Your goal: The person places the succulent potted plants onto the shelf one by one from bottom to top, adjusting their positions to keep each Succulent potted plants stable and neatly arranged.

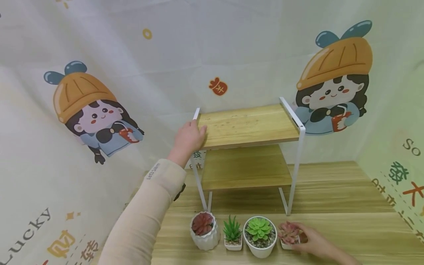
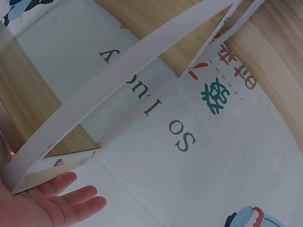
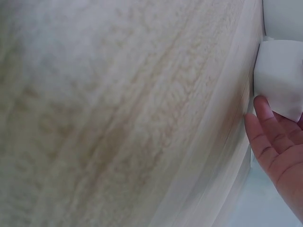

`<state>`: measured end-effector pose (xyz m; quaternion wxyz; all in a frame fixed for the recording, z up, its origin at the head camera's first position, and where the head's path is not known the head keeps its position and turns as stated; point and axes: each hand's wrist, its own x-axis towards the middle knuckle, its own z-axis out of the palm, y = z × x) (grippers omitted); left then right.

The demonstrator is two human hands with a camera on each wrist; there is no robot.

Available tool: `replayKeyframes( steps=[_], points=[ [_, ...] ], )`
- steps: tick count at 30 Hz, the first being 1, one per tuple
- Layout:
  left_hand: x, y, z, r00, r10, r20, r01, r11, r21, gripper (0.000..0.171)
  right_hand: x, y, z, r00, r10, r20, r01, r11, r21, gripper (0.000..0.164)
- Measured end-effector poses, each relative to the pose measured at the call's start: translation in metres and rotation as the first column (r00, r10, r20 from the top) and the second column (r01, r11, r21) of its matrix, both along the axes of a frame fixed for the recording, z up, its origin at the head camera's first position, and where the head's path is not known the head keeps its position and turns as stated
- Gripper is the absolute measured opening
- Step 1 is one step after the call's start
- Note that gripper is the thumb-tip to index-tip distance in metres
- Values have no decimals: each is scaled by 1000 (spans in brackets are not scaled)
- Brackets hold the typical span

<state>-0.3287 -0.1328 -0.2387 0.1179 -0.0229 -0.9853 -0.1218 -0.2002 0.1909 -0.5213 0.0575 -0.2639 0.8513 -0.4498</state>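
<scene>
A two-tier shelf rack (image 1: 246, 127) with wooden boards and a white metal frame stands on the wooden table. At its upper left corner, my left hand (image 1: 189, 140) grips the white frame (image 2: 90, 94), thumb on the board side and fingers outside. My right hand (image 1: 313, 239) holds a small artificial succulent (image 1: 289, 232) with pinkish-red leaves at the right end of a row of plants. Its square white pot (image 3: 279, 75) shows against the fingers in the right wrist view; the thumb is hidden there.
Left of the held plant are a green succulent in a round white pot (image 1: 260, 250), a spiky green plant (image 1: 232, 232) in a square pot, and a dark red succulent (image 1: 202, 223) in a ribbed white pot. A printed white cloth (image 1: 172, 66) hangs behind and at both sides.
</scene>
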Motion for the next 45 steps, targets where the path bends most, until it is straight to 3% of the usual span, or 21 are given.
replayKeyframes(
  steps=[3,6,9,28,30,37,45],
  points=[
    [1,0,-1,1000,-1,-12,1,1000,-4,56,-1,0,-2,999,-14,-34,15,1000,15,65],
    [1,-3,-3,1000,-8,-16,8,1000,-2,55,0,-1,-6,984,-49,-171,63,995,78,62],
    [2,-6,-4,1000,-13,-24,12,1000,-6,53,0,-4,-10,971,-64,-232,88,991,98,62],
    [5,-6,-4,1000,6,4,-6,1000,-8,54,0,-1,-4,995,-45,-91,49,998,41,64],
    [4,-5,-4,1000,9,4,-9,1000,-13,55,0,1,-1,998,-30,-55,31,999,15,64],
    [3,-2,-4,1000,5,-2,-5,1000,-11,56,0,8,20,999,7,-48,-10,997,-80,63],
    [0,0,-1,1000,-1,0,1,1000,-3,56,-8,9,58,990,-14,-140,12,1000,-18,60]
  ],
)
